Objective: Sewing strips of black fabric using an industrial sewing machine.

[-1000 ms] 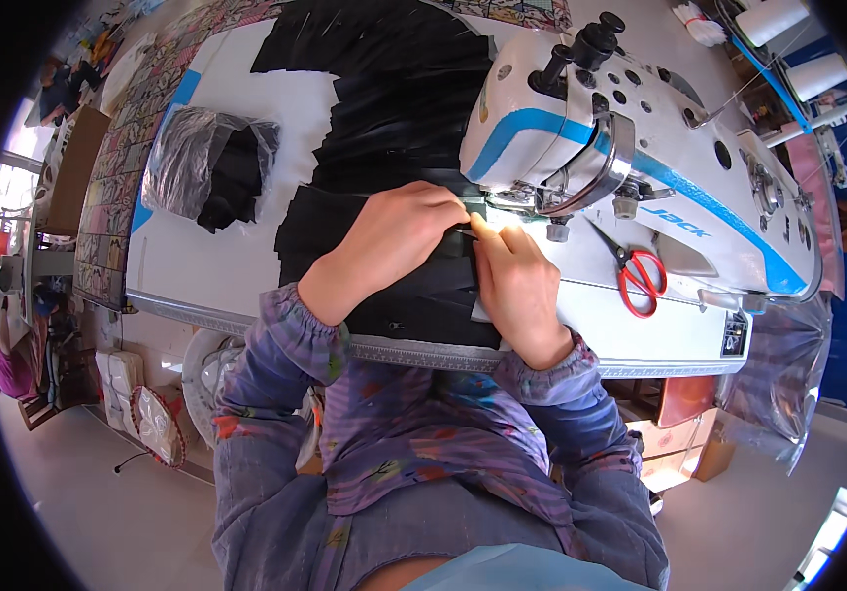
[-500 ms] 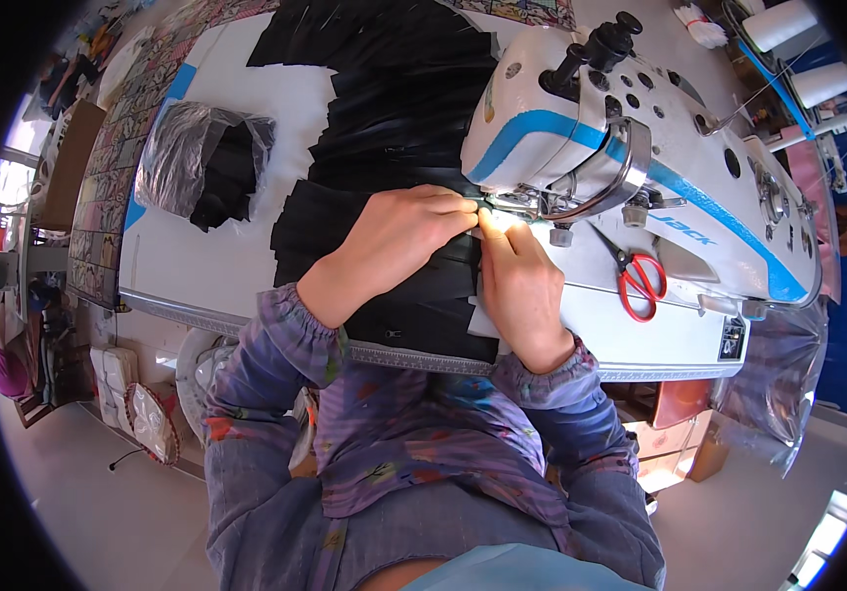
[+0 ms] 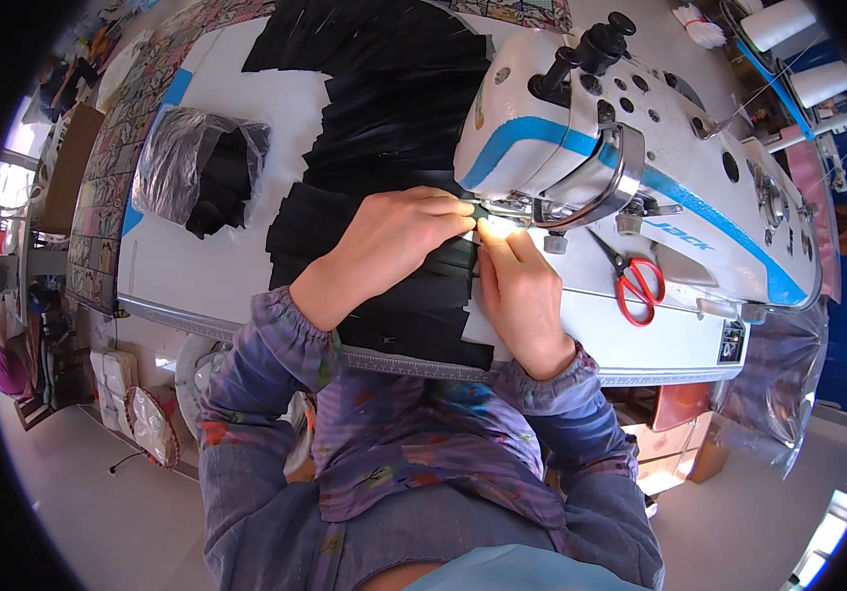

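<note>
Both hands pinch a small black fabric strip [image 3: 470,210] at the needle of the white-and-blue sewing machine [image 3: 630,167], left hand [image 3: 394,236] closed from the side, right hand [image 3: 517,281] pressing it flat on the white surface [image 3: 197,266], steadying it under the lit foot.

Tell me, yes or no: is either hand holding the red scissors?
No. The scissors lie on the machine bed, apart from both hands, which pinch black fabric.

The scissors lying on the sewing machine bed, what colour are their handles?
Red handles on the metal-bladed scissors, clearest in the head view.
</note>
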A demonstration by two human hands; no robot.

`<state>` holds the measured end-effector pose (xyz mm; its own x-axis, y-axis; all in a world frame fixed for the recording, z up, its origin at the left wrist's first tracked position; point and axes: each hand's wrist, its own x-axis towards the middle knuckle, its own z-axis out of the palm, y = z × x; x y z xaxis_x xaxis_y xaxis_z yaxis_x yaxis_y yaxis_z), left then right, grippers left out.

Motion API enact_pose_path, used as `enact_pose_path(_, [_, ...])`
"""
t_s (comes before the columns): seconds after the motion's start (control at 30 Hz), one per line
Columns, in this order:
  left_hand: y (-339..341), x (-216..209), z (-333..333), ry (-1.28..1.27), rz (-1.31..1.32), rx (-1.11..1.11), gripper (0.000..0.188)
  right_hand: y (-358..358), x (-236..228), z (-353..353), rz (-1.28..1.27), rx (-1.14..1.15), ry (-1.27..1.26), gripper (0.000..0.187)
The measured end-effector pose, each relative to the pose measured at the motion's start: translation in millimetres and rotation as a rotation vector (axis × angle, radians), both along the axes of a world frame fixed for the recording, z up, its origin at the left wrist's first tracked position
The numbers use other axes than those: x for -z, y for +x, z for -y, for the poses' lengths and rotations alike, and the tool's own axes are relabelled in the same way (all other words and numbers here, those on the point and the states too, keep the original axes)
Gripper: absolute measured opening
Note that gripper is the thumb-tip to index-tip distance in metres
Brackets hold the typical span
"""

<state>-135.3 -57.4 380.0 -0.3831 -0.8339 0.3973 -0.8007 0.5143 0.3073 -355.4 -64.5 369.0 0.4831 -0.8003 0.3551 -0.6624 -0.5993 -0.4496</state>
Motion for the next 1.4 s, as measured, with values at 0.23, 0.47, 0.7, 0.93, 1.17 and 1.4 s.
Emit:
enact_pose_path(0.23, [1, 1, 4, 0.021, -0.01, -0.023, 0.025, 0, 1, 1, 0.013, -0.034, -0.077, 0.028])
enact_pose_path(0.47, [-1, 0, 12, 0.037, -0.018, -0.043, 0.027, 0, -2, -1, 0.017, 0.003, 0.003, 0.026])
enact_pose_path(0.7, [8, -4, 15, -0.069, -0.12, -0.132, 0.017, -3, -4, -3, 0.158, -0.023, 0.041, 0.028])
enact_pose_path(0.93, [19, -22, 2, 0.122, -0.028, -0.103, 0.017, -14, -8, -6, 0.166, -0.175, 0.079, 0.029])
enact_pose_path(1.17, [16, -21, 1, 0.26, 0.098, -0.063, 0.026, -14, -8, -6, 0.161, -0.168, 0.073, 0.027])
enact_pose_path(1.4, [30, -24, 5, 0.382, -0.146, 0.105, 0.021, -15, -6, -5, 0.17, -0.204, 0.071, 0.022])
